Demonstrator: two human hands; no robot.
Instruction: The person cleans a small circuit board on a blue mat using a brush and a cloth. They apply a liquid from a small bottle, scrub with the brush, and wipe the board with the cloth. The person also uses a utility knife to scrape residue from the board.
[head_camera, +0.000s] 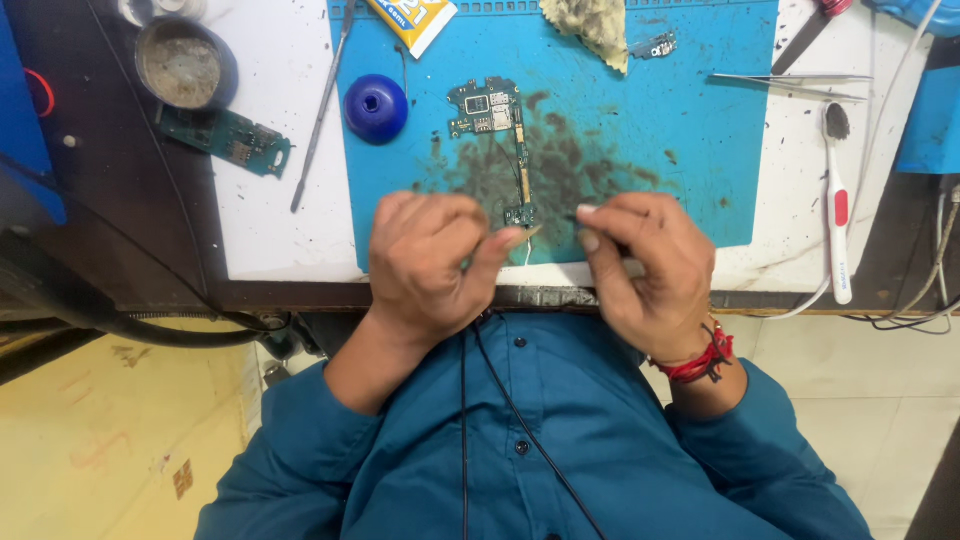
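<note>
A green phone circuit board (487, 106) lies on a stained blue work mat (640, 150), and a narrow strip runs from it down to a small lower board (519, 213). My left hand (432, 262) pinches a small tan sliver between thumb and forefinger, right beside that lower board. A thin white wire (528, 252) hangs below the fingertips. My right hand (648, 272), with a red thread on the wrist, grips a thin dark-tipped tool whose tip points left toward the lower board. The tool's body is hidden in the fist.
On the mat sit a blue round cap (376, 107), a yellow packet (415, 20), a cloth (592, 26) and a small metal part (653, 45). Left: a metal pry tool (320, 110), a second board (225, 136), a grey-filled tin (183, 65). Right: tweezers (790, 85), a toothbrush (838, 200).
</note>
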